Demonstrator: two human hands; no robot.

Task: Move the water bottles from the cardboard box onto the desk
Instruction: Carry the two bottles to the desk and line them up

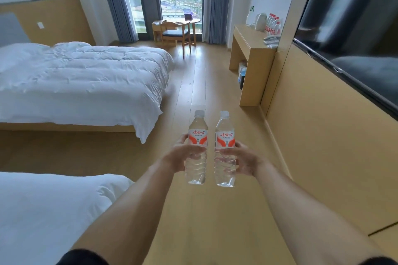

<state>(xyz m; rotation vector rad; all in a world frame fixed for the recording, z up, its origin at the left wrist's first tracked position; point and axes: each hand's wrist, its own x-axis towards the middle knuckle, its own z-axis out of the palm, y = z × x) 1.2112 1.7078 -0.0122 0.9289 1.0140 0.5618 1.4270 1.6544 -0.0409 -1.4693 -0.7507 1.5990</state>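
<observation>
Head view: the left hand (181, 158) curls round the left bottle (197, 148), and the right hand (243, 160) curls round the right bottle (224, 149); both bottles stand upright, side by side and slightly apart, above the plank floor (200, 84). Each is clear ribbed plastic with a pale cap and a white-and-orange label bearing red Chinese characters, "娃哈哈". Ahead on the right, a light wooden desk (247, 38) against the wall carries a cluster of red-capped bottles (272, 26) beside a white kettle (260, 21). White rumpled beds (81, 79) lie to the left. No cardboard box shows.
</observation>
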